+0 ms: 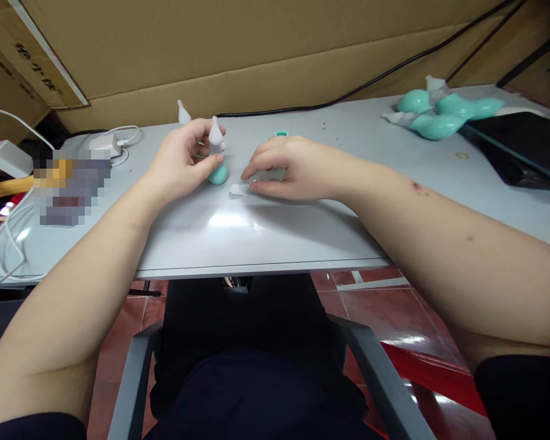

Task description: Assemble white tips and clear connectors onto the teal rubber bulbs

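Observation:
My left hand (183, 156) is closed around a small nasal aspirator (217, 174), which stands upright with a teal bulb at the bottom, a clear middle and a white pointed nozzle on top. Just right of it, the curled fingers of my right hand (286, 168) are low over the table, at a small clear plastic piece (241, 190). That piece lies partly under the thumb and fingertips, so its full shape is hidden. Behind my left hand another white nozzle (183, 113) stands up. A teal ring (281, 133) shows beyond my right hand.
Several teal bulbs (440, 122) with clear and white parts lie at the back right, beside a dark flat device (522, 146). White chargers (104, 145) and cables are on the left. A black cable runs along the cardboard wall (266, 55). The grey table's front edge (256, 269) is near my lap.

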Tool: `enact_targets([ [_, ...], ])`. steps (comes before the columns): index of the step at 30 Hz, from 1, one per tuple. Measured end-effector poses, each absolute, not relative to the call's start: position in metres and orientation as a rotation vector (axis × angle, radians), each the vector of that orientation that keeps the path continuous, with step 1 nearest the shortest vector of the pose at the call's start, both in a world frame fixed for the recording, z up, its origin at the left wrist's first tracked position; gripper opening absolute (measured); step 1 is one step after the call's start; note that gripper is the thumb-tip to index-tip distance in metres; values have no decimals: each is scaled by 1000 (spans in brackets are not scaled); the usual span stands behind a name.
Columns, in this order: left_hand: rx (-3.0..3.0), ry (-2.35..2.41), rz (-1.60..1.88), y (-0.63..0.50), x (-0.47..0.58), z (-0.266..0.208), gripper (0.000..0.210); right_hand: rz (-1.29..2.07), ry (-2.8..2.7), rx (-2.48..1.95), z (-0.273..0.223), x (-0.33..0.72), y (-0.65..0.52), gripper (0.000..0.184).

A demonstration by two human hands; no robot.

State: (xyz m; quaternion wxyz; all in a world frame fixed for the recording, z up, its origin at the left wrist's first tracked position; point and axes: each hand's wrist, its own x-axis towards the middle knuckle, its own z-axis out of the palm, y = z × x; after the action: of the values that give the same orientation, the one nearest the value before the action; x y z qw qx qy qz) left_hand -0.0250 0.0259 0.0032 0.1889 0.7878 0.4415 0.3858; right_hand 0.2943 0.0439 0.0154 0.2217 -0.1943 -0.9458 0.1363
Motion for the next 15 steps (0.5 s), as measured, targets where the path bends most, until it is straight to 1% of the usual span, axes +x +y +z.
enact_targets([
  [4, 2191, 1209, 1109, 30, -26, -1, 37, 393, -2642, -502, 17, 292, 41, 25],
  [8, 2197, 1201, 1112, 30, -26, -2, 37, 409, -2640, -559, 18, 298, 43, 26],
  [15, 2226, 1225, 1073, 26, -28, 0, 59, 394, -2679, -640, 21, 305, 46, 30],
])
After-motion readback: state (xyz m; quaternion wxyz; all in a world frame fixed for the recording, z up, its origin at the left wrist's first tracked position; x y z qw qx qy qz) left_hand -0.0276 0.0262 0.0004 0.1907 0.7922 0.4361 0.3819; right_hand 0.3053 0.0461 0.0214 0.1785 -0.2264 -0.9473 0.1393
